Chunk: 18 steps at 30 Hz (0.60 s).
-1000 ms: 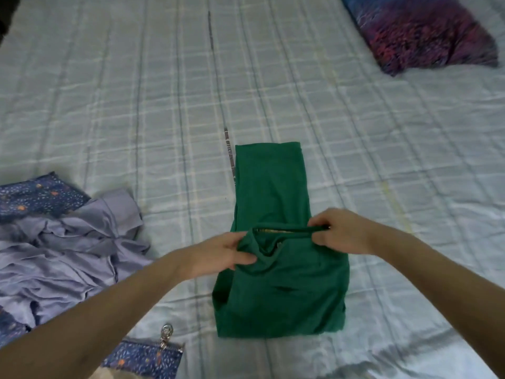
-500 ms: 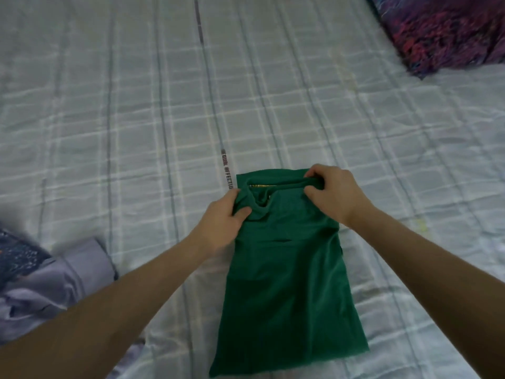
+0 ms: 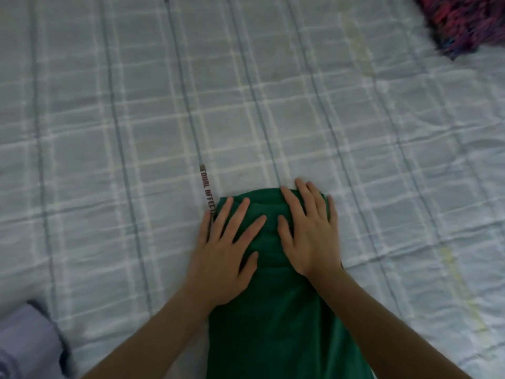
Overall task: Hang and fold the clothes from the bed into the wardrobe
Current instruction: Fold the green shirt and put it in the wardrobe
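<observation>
1. both hands flat, fingers straight and spread, pressing far end of green shirt (image 3: 276, 324). left hand (image 3: 222, 253) on left half, little finger hanging over shirt edge onto sheet (image 3: 109, 132). right hand (image 3: 310, 231) on right half, fingertips reaching past far fold. hands side by side, narrow gap between thumbs, gripping nothing.
2. shirt: folded to a narrow strip, lying on the bed in front of the person, running from far fold under the hands down to bottom edge of frame. near end out of view, so total fold count unclear.
3. step in hand, by judgement: flattening the fold just laid. not yet in wardrobe; wardrobe not in view.
4. to do it well: press from centre outward, sweep toward near end to push air and ridges out. visible creases between the thumbs, worth smoothing first. keep side edges parallel, check far fold stays square before lifting. lift with palms under both ends so stack holds.
5. around: lilac garment (image 3: 24, 343) at bottom left, well apart from shirt, probably next up. dark red-purple cloth (image 3: 464, 20) top right, far off. printed strap (image 3: 207, 192) on sheet, running just beside shirt's left corner, touching or under left little finger.
6. in the way: strap only, could snag when sliding shirt left. frame blurred, fine detail uncertain.
</observation>
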### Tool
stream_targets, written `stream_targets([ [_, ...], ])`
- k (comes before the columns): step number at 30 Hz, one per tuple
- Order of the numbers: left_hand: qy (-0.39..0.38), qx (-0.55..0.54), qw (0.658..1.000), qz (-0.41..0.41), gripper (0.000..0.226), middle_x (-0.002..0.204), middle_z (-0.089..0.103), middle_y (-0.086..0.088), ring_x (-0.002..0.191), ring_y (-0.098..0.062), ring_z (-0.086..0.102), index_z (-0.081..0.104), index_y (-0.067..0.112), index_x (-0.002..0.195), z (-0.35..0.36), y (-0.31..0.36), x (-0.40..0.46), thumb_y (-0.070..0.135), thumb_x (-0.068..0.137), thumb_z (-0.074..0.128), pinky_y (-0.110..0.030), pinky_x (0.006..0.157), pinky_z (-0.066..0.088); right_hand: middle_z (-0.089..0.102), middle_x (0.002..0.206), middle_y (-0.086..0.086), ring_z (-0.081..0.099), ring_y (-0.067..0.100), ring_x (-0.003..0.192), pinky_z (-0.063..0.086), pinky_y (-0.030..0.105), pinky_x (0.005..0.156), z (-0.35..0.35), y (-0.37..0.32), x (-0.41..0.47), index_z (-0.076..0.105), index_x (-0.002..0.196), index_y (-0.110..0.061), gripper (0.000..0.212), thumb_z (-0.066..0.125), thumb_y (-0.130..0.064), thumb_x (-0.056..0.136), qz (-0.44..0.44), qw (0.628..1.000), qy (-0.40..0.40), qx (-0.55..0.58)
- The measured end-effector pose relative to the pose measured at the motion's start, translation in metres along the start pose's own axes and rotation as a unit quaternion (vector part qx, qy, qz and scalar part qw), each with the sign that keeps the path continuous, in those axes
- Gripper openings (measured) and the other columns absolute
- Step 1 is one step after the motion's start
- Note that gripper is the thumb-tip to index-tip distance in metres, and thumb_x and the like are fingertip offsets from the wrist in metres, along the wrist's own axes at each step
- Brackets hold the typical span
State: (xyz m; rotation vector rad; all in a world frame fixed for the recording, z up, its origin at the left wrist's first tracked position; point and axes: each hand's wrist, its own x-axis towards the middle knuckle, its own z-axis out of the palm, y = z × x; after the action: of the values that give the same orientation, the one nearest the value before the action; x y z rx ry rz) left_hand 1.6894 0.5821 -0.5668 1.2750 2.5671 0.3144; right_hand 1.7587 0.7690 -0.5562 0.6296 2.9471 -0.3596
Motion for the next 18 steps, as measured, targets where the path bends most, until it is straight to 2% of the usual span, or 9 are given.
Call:
stream_targets([
  [3, 0.011, -0.001, 1.000, 0.002, 0.061, 0.163, 0.011, -0.003, 0.150, -0.028, 0.004, 0.029, 0.031, 0.152, 0.000, 0.003, -0.003, 0.046, 0.095, 0.040, -0.058, 0.117, 0.013, 0.019, 0.161, 0.002, 0.014, 0.020, 0.149, 0.012, 0.052, 0.119, -0.002, -0.002, -0.002, 0.028, 0.151, -0.026, 0.056, 0.026, -0.046, 0.098, 0.001, 1.000, -0.015, -0.008],
  [6, -0.011, 0.013, 1.000, -0.006, 0.062, 0.163, 0.010, -0.001, 0.150, -0.027, 0.005, 0.025, 0.032, 0.153, 0.000, 0.002, 0.000, 0.048, 0.095, 0.037, -0.058, 0.116, 0.015, 0.018, 0.161, 0.004, 0.014, 0.023, 0.148, 0.011, 0.055, 0.118, -0.005, -0.004, 0.002, 0.025, 0.151, -0.026, 0.058, 0.021, -0.048, 0.097, 0.010, 0.998, -0.063, -0.028],
  [8, -0.040, 0.032, 0.999, -0.006, 0.062, 0.163, 0.009, -0.002, 0.150, -0.028, 0.005, 0.023, 0.031, 0.153, -0.005, 0.004, 0.002, 0.050, 0.094, 0.033, -0.059, 0.115, 0.017, 0.007, 0.163, 0.003, 0.004, 0.022, 0.149, 0.003, 0.059, 0.117, -0.013, -0.006, 0.009, 0.015, 0.153, -0.028, 0.062, 0.013, -0.051, 0.096, 0.015, 0.992, -0.119, -0.044],
  [10, -0.049, 0.047, 0.998, -0.007, 0.063, 0.163, 0.010, -0.005, 0.150, -0.029, 0.008, 0.025, 0.030, 0.153, -0.013, 0.009, 0.001, 0.049, 0.094, 0.030, -0.060, 0.114, 0.020, -0.003, 0.163, 0.002, -0.003, 0.022, 0.149, -0.004, 0.062, 0.114, -0.026, -0.008, 0.010, 0.008, 0.154, -0.028, 0.062, 0.017, -0.052, 0.098, 0.012, 0.986, -0.145, -0.079],
  [12, -0.018, 0.054, 0.998, -0.016, 0.062, 0.163, 0.010, -0.008, 0.150, -0.030, 0.007, 0.026, 0.027, 0.153, -0.028, 0.018, -0.009, 0.047, 0.095, 0.031, -0.058, 0.115, 0.018, 0.000, 0.163, 0.007, 0.002, 0.027, 0.149, 0.003, 0.064, 0.114, -0.041, -0.017, -0.004, 0.014, 0.154, -0.023, 0.065, 0.036, -0.046, 0.097, -0.027, 0.990, -0.087, -0.112],
  [14, 0.038, 0.037, 0.999, -0.001, 0.060, 0.163, 0.012, -0.010, 0.150, -0.030, 0.008, 0.028, 0.023, 0.152, -0.039, 0.033, -0.034, 0.042, 0.096, 0.037, -0.054, 0.119, 0.013, 0.014, 0.160, 0.012, 0.016, 0.031, 0.146, 0.015, 0.062, 0.113, -0.053, -0.030, -0.036, 0.027, 0.150, -0.017, 0.068, 0.051, -0.033, 0.089, -0.050, 0.995, -0.002, -0.084],
  [15, 0.060, 0.019, 0.998, 0.020, 0.056, 0.160, 0.020, -0.011, 0.148, -0.030, 0.017, 0.033, 0.021, 0.149, -0.041, 0.043, -0.055, 0.039, 0.096, 0.041, -0.052, 0.118, 0.016, 0.024, 0.156, 0.015, 0.026, 0.031, 0.141, 0.022, 0.058, 0.111, -0.056, -0.035, -0.061, 0.034, 0.146, -0.015, 0.066, 0.053, -0.027, 0.085, -0.067, 0.996, 0.035, -0.050],
  [16, 0.076, 0.004, 0.996, 0.051, 0.051, 0.153, 0.031, -0.009, 0.140, -0.030, 0.032, 0.042, 0.021, 0.142, -0.039, 0.054, -0.081, 0.038, 0.094, 0.045, -0.048, 0.114, 0.023, 0.035, 0.148, 0.016, 0.036, 0.032, 0.132, 0.029, 0.053, 0.107, -0.056, -0.038, -0.091, 0.042, 0.140, -0.013, 0.061, 0.055, -0.024, 0.081, -0.086, 0.994, 0.067, -0.020],
  [18, 0.063, 0.002, 0.990, 0.123, 0.043, 0.127, 0.047, -0.004, 0.108, -0.026, 0.053, 0.051, 0.022, 0.125, -0.024, 0.071, -0.139, 0.046, 0.089, 0.049, -0.039, 0.094, 0.034, 0.048, 0.126, 0.013, 0.048, 0.031, 0.109, 0.035, 0.045, 0.090, -0.054, -0.034, -0.154, 0.050, 0.124, -0.013, 0.052, 0.056, -0.025, 0.074, -0.117, 0.988, 0.097, 0.001],
])
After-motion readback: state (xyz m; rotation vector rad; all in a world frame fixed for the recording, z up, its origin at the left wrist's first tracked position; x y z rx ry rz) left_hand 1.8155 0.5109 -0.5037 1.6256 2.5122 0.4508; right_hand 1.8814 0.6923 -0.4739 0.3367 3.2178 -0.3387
